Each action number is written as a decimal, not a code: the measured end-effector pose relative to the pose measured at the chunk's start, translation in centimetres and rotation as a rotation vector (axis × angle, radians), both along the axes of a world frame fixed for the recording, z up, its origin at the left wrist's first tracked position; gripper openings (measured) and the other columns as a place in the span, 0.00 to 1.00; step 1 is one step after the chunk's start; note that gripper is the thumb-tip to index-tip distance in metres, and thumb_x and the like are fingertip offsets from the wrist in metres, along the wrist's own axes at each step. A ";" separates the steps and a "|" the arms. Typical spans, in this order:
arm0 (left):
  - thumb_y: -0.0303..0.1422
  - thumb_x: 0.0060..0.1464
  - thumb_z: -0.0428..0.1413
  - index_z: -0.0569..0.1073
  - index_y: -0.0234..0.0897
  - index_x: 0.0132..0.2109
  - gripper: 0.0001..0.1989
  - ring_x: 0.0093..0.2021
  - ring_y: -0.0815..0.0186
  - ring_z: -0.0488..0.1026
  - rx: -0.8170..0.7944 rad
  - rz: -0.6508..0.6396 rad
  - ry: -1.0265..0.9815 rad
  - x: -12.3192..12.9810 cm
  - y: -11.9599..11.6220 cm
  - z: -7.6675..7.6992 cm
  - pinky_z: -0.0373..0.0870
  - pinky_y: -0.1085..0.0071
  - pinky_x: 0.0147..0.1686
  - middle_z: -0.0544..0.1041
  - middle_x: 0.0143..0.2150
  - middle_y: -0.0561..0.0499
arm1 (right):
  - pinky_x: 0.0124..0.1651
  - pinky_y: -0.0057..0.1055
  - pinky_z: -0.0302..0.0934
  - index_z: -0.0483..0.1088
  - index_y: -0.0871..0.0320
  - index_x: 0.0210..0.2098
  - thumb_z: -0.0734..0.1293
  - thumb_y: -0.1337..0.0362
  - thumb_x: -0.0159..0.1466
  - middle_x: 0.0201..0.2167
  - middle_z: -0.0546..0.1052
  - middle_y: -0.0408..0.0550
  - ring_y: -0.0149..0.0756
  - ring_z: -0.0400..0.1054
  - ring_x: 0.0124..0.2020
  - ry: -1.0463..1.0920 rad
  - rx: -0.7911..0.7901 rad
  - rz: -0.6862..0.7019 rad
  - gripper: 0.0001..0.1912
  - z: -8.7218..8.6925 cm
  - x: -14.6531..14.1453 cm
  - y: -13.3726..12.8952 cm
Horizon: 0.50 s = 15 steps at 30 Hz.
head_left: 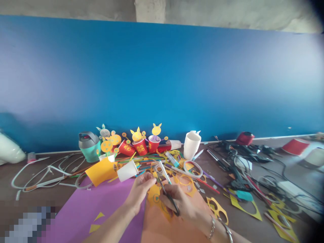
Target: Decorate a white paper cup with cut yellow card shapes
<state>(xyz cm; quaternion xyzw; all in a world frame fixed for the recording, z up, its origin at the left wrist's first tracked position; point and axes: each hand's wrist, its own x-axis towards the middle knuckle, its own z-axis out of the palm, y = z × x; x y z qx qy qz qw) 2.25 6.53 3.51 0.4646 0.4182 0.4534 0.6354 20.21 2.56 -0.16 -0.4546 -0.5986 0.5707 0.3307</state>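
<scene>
My right hand (181, 202) is closed around a pair of scissors (173, 202), whose blades point up and toward my left fingertips. My left hand (141, 187) is pinched near the blade tips; whatever sits between its fingers is too small to make out. Under and between the hands lies yellow paper (153, 193) with a drawn circle on it. Below them are a purple sheet (101, 206) on the left and an orange sheet (157, 229) on the right. Two small yellow scraps (95, 228) rest on the purple sheet.
Red paper cups (140, 147) with yellow rabbit-face cutouts stand at the back. Nearby are a tipped white cup (127, 171), a white mug (192, 145), a glue stick (172, 158) and a tape roll (193, 168). Cables and a glue gun (239, 177) lie right, with cut yellow paper (218, 210).
</scene>
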 end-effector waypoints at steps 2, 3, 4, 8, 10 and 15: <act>0.42 0.44 0.67 0.70 0.38 0.27 0.16 0.25 0.70 0.62 -0.010 0.011 0.008 0.1 -0.1 0.2 0.58 0.74 0.28 0.69 0.22 0.57 | 0.18 0.23 0.49 0.64 0.57 0.28 0.67 0.54 0.65 0.18 0.69 0.39 0.26 0.58 0.16 0.010 0.000 -0.009 0.15 0.1 -0.1 -0.1; 0.43 0.45 0.67 0.71 0.38 0.27 0.16 0.25 0.69 0.64 -0.015 0.011 0.017 0.1 -0.2 0.3 0.59 0.74 0.28 0.70 0.23 0.57 | 0.19 0.23 0.49 0.64 0.57 0.28 0.66 0.54 0.66 0.17 0.68 0.39 0.25 0.58 0.16 0.020 0.004 -0.015 0.15 0.2 -0.2 -0.1; 0.44 0.47 0.66 0.72 0.38 0.28 0.16 0.26 0.68 0.65 -0.017 0.002 0.029 0.2 -0.3 0.5 0.60 0.74 0.29 0.72 0.24 0.56 | 0.19 0.23 0.48 0.64 0.57 0.28 0.66 0.54 0.66 0.17 0.67 0.38 0.25 0.57 0.16 0.034 0.008 -0.021 0.15 0.3 -0.3 -0.2; 0.46 0.50 0.64 0.74 0.37 0.29 0.16 0.32 0.64 0.71 0.010 -0.033 0.069 0.4 -0.7 0.8 0.64 0.71 0.34 0.77 0.29 0.52 | 0.19 0.24 0.47 0.62 0.56 0.27 0.66 0.54 0.66 0.16 0.65 0.37 0.25 0.56 0.16 0.088 0.018 -0.037 0.16 0.8 -0.7 -0.3; 0.46 0.48 0.64 0.74 0.38 0.29 0.16 0.33 0.64 0.71 0.028 -0.020 0.063 0.4 -0.7 0.7 0.65 0.71 0.36 0.77 0.29 0.53 | 0.19 0.24 0.48 0.62 0.57 0.27 0.66 0.54 0.65 0.16 0.65 0.37 0.25 0.56 0.16 0.082 0.023 -0.040 0.16 1.0 -0.7 -0.3; 0.44 0.51 0.63 0.73 0.38 0.29 0.15 0.33 0.63 0.70 0.076 -0.014 0.075 0.6 -0.8 0.8 0.63 0.70 0.38 0.75 0.28 0.53 | 0.19 0.23 0.48 0.63 0.57 0.28 0.67 0.55 0.65 0.17 0.65 0.37 0.25 0.55 0.17 0.048 0.047 -0.018 0.15 1.0 -0.6 -0.2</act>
